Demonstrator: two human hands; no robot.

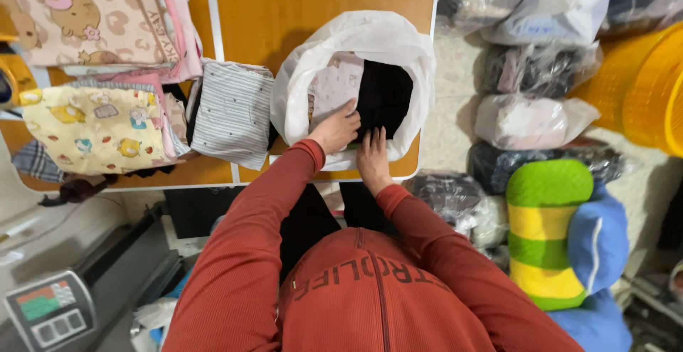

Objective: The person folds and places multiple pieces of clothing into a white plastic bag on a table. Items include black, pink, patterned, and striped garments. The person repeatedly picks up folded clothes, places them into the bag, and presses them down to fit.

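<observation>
Head view — left hand (336,129) and right hand (373,151) lie flat, fingers together, pressing folded clothes — pale printed piece (334,82) under the left, black garment (386,96) ahead of the right — inside white plastic bag (356,35) on orange table (284,3), striped fold (233,110) left of them.

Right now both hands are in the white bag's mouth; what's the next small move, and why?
Probably press the black garment deeper. The left hand and right hand both rest flat on the clothes, which fill the white bag near its opening, beside a pale printed garment.
</observation>
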